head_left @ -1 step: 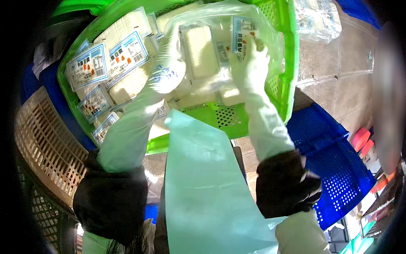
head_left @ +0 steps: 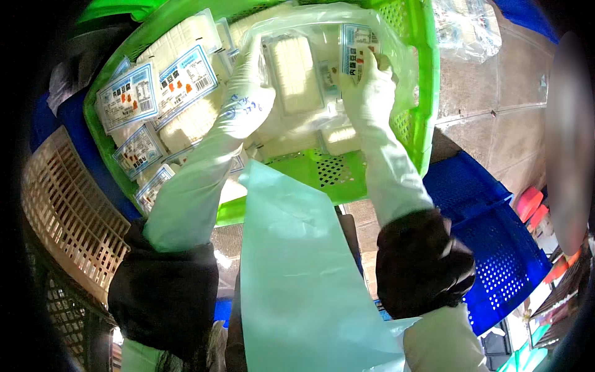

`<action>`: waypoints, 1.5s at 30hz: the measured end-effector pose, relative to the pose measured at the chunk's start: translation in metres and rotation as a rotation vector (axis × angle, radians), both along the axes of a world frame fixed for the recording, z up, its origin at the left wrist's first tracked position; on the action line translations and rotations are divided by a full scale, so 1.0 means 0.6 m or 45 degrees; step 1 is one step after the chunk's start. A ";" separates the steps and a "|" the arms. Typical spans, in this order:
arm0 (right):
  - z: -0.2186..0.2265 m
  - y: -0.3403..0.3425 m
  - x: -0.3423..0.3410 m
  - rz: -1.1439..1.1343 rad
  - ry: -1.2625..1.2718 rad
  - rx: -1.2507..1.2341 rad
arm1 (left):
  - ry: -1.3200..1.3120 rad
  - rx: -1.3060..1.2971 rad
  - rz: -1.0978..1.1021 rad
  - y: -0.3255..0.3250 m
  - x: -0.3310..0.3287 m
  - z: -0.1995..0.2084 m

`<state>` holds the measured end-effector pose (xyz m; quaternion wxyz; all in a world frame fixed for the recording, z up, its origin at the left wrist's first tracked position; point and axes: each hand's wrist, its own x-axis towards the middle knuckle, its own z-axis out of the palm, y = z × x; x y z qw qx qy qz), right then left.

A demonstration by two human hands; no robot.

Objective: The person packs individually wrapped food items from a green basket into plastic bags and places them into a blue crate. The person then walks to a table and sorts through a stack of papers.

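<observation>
A green perforated crate (head_left: 427, 93) is filled with white tofu packs (head_left: 186, 80) that have blue-edged labels. Inside it lies a clear plastic bag (head_left: 313, 13) with its mouth spread and several packs within. My gloved left hand (head_left: 251, 93) pinches the bag's left edge; part of its grip is hidden. At the bag's right side, my gloved right hand (head_left: 370, 93) grips a labelled tofu pack (head_left: 353, 53), which stands tilted. Between my hands a tofu pack (head_left: 294, 74) lies with its white block showing.
Blue crates (head_left: 489, 248) stand at the right, and a beige slatted basket (head_left: 74, 211) is at the left. Another clear bag of packs (head_left: 465, 31) rests on the tiled floor (head_left: 496, 136) beyond the green crate. My pale green apron (head_left: 297, 266) hangs in front.
My right hand and the labelled pack in it have shifted slightly to the right. My left hand has turned a little, staying at the bag's edge.
</observation>
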<state>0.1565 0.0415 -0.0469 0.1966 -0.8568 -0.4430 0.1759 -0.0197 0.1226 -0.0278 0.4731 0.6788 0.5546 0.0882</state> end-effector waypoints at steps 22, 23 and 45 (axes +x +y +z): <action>0.019 -0.044 -0.126 1.187 0.151 -0.688 | -0.195 -0.375 0.122 0.030 0.023 0.010; 0.031 -0.075 -0.116 1.006 0.257 -0.585 | -0.162 -0.345 0.030 0.034 0.014 0.000; -0.031 -0.115 0.021 1.202 -0.294 -1.079 | 0.230 0.245 -0.109 -0.001 0.046 -0.096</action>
